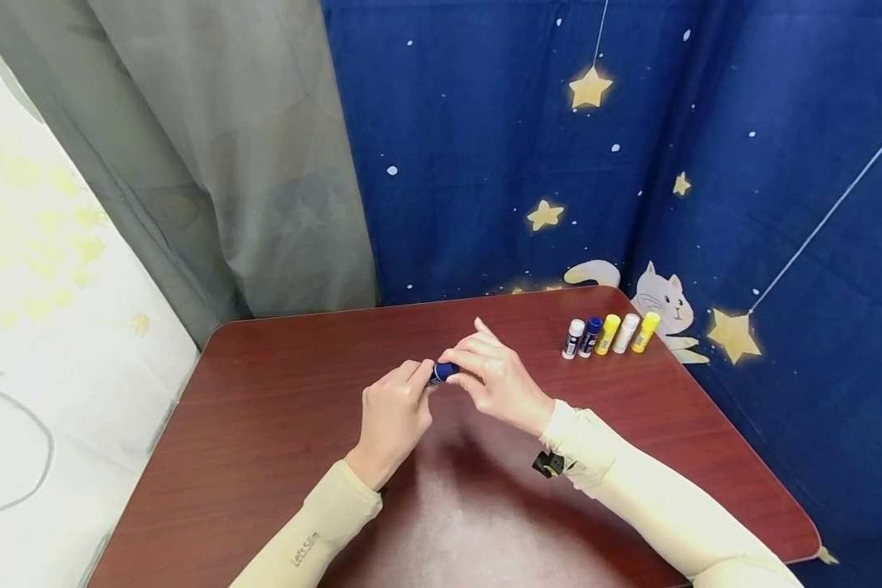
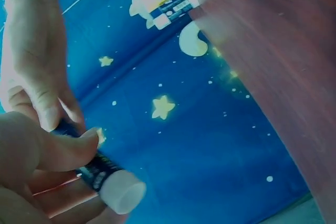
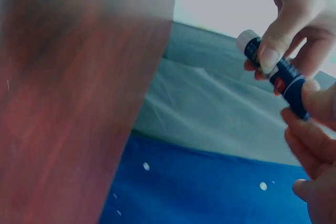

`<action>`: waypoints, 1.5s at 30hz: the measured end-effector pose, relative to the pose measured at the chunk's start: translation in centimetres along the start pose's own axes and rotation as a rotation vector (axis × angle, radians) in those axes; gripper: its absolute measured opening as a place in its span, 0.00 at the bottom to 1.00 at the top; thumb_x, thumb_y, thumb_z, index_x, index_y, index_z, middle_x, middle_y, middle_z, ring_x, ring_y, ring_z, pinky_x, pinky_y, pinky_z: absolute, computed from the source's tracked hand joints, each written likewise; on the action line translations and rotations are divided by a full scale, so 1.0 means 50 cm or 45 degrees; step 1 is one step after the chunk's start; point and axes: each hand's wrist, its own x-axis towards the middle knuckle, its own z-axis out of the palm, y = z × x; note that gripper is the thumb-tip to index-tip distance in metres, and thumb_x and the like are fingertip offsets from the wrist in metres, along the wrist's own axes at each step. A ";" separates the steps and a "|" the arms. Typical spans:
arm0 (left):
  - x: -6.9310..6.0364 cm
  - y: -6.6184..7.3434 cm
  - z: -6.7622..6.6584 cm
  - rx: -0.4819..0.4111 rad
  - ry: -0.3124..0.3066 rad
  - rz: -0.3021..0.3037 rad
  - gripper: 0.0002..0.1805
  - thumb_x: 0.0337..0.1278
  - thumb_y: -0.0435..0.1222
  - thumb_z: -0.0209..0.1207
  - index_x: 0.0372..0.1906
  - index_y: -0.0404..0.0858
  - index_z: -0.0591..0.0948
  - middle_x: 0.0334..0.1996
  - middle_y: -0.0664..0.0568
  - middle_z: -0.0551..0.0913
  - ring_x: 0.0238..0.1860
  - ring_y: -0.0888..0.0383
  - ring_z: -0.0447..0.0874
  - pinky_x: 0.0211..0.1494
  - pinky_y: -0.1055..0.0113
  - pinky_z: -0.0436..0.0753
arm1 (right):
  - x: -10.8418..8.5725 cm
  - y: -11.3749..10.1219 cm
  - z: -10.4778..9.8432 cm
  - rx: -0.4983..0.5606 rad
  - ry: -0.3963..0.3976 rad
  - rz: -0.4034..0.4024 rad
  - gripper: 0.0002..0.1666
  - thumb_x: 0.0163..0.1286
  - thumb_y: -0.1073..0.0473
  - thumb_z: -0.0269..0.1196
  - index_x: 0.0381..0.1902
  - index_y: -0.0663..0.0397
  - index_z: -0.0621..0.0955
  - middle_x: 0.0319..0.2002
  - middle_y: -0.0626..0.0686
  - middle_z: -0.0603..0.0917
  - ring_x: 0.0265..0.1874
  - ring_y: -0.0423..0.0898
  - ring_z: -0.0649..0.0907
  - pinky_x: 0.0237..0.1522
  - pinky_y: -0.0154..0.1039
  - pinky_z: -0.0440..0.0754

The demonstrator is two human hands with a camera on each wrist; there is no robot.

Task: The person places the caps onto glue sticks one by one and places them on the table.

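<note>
A dark blue glue stick (image 1: 444, 372) with a white base is held between both hands above the table. My left hand (image 1: 395, 408) grips its body; in the left wrist view the thumb lies across the label, and the white base (image 2: 124, 191) sticks out. My right hand (image 1: 501, 382) pinches the blue cap (image 3: 295, 97) between thumb and fingers at the other end. In the right wrist view the cap sits against the body, and the stick is tilted. Fingers hide part of the stick in every view.
Several glue sticks stand in a row at the table's back right: a navy one with a white cap (image 1: 573, 339), a blue one (image 1: 590, 336), a yellow one (image 1: 608, 334), a white one (image 1: 626, 333) and another yellow one (image 1: 645, 332). Curtains (image 1: 485, 163) hang behind the brown table (image 1: 279, 425).
</note>
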 end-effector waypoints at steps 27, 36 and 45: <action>0.004 -0.059 -0.019 -0.144 -0.024 -0.238 0.33 0.47 0.49 0.77 0.60 0.45 0.83 0.48 0.51 0.82 0.46 0.54 0.83 0.36 0.53 0.84 | 0.050 0.086 -0.105 -0.237 -0.058 0.199 0.18 0.62 0.58 0.74 0.50 0.45 0.87 0.43 0.46 0.87 0.48 0.47 0.81 0.69 0.59 0.62; 0.001 -0.081 -0.024 -0.167 -0.042 -0.290 0.32 0.50 0.50 0.75 0.62 0.46 0.82 0.52 0.51 0.82 0.50 0.53 0.82 0.41 0.51 0.84 | 0.032 0.160 -0.134 -0.361 -0.158 0.336 0.17 0.60 0.61 0.76 0.47 0.43 0.87 0.39 0.46 0.86 0.45 0.48 0.80 0.60 0.55 0.69; 0.000 -0.093 -0.016 -0.218 -0.036 -0.270 0.34 0.50 0.51 0.75 0.62 0.46 0.82 0.52 0.51 0.81 0.50 0.54 0.81 0.43 0.52 0.84 | -0.005 0.236 -0.160 -0.476 -0.283 0.439 0.17 0.60 0.61 0.75 0.48 0.44 0.88 0.36 0.47 0.86 0.45 0.51 0.80 0.60 0.58 0.67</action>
